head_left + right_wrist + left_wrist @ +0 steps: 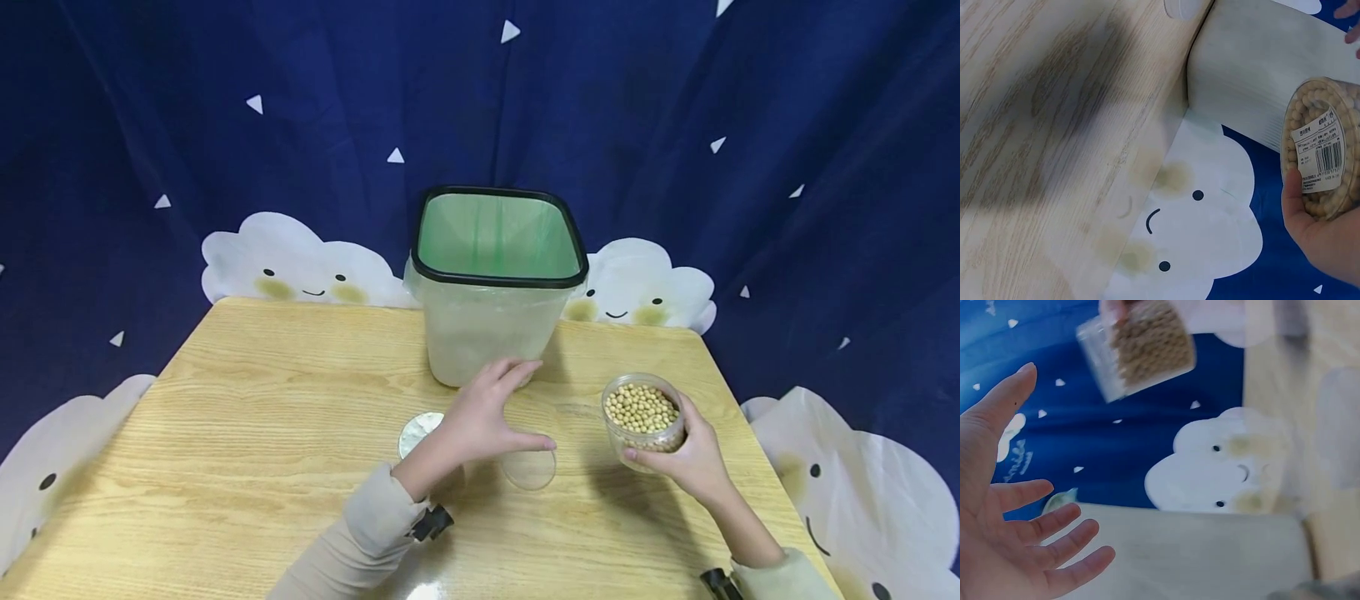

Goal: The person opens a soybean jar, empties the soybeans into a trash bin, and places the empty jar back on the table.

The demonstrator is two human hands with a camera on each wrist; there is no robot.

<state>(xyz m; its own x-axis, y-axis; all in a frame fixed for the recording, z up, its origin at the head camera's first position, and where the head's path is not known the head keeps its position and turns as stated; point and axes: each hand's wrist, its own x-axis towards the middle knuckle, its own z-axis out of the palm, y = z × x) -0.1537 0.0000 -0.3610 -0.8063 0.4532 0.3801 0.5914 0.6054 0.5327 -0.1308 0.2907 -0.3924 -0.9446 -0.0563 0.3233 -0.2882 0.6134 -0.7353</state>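
My right hand (pixel 697 458) grips a clear plastic jar of soybeans (pixel 643 417) above the right side of the table. Its open mouth shows pale yellow beans inside, and a white barcode label (pixel 1321 150) faces the right wrist camera. My left hand (pixel 483 417) holds nothing; its fingers are spread and the thumb stands apart, as the left wrist view also shows. Just under that thumb, on the table, lies a clear round lid (pixel 531 471). A silvery foil disc (pixel 418 432) lies partly hidden behind the left wrist.
At the back of the wooden table (pixel 262 417) stands a tall pale bin (pixel 487 325) with a black rim and green inside, just beyond my left hand. A dark blue curtain (pixel 322 150) with white clouds hangs behind and beside the table.
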